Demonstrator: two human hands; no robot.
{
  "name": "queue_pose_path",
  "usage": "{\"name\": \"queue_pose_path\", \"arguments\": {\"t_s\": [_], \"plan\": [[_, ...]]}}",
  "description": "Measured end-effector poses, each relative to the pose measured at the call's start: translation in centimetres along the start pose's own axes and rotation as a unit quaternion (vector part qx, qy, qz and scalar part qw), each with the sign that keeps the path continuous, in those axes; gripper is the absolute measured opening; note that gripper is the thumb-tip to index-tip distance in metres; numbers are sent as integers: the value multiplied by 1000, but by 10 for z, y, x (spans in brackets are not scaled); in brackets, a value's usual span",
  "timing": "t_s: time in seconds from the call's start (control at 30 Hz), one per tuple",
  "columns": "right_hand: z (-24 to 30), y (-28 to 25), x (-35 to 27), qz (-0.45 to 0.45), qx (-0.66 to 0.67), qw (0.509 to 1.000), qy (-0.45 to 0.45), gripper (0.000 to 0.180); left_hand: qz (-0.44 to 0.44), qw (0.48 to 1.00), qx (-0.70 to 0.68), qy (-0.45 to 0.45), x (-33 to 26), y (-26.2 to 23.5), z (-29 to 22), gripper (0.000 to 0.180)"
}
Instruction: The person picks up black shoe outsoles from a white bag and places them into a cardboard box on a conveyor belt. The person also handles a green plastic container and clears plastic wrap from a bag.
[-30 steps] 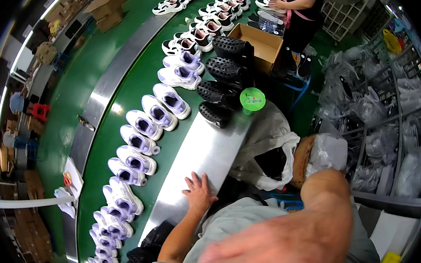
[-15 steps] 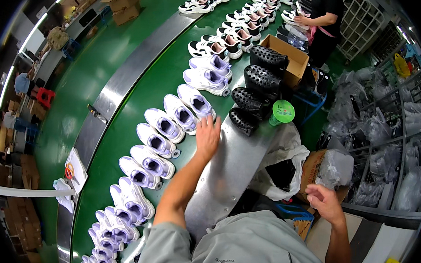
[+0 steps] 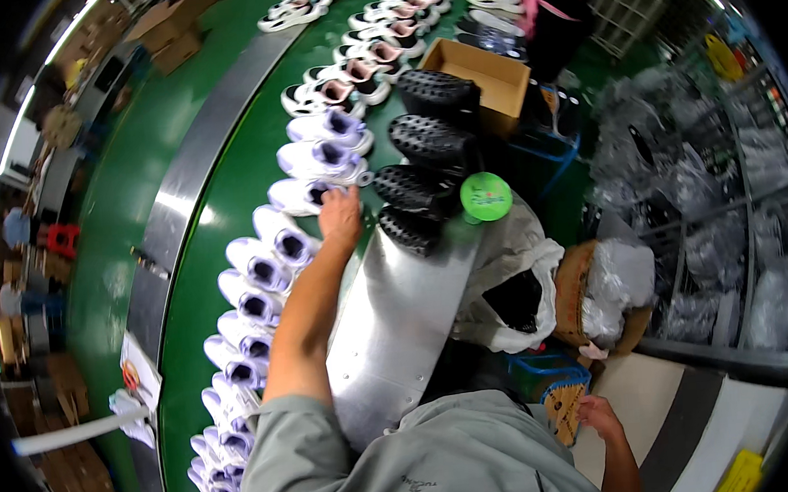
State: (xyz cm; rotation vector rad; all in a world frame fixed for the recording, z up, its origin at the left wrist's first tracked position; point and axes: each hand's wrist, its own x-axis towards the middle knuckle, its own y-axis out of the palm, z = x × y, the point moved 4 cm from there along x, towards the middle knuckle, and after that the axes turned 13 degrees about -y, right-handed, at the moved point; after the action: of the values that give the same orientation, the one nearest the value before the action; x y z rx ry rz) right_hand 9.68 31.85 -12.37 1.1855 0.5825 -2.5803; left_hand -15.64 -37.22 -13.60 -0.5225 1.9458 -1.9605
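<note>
My left hand (image 3: 342, 217) reaches over the green conveyor belt. Its fingers are closed on the heel of a white and lavender sneaker (image 3: 295, 198), which lies with its toe pointing left. Just beyond are two more sneakers of the same kind, the nearer one (image 3: 315, 160) close to my fingertips. Toward me, a row of matching sneakers (image 3: 254, 265) runs down the belt. To the right of that hand stand black perforated shoe-shaped forms (image 3: 411, 190). My right hand (image 3: 599, 414) hangs low at my right side, fingers loosely bent and apart, with nothing visible in it.
A steel ledge (image 3: 391, 328) lies between me and the belt. On it stands a green-lidded cup (image 3: 486, 197), near an open carton (image 3: 483, 80). A white sack (image 3: 542, 268) and racks of bagged items (image 3: 681, 171) are at right. A co-worker (image 3: 564, 5) stands at the far end.
My left hand has moved forward along the row and now grips a sneaker, which has turned toward the left. My right hand has lowered. The whole view has shifted.
</note>
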Motion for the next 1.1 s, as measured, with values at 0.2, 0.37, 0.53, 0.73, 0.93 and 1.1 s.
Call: {"name": "queue_pose_path", "arguments": {"t_s": [0.2,0.37,0.53,0.73,0.93,1.1], "plan": [[54,31,40,75,-235,950,-192,51,-71,974,-211,54,-109,-49,-2,39],[301,117,87,-104,-320,800,-498,89,182,926,-327,45,-241,-36,-45,27],[410,177,150,-155,-369,713,-576,103,236,897,-373,27,-289,-62,-93,24],[424,195,189,-140,-331,715,-599,92,236,893,-382,27,-301,-78,-112,25],[381,162,113,-97,-276,713,-637,88,161,902,-395,-73,-263,-93,-128,53],[344,167,54,26,-265,785,-559,92,214,817,-535,16,-234,-84,-167,80]]}}
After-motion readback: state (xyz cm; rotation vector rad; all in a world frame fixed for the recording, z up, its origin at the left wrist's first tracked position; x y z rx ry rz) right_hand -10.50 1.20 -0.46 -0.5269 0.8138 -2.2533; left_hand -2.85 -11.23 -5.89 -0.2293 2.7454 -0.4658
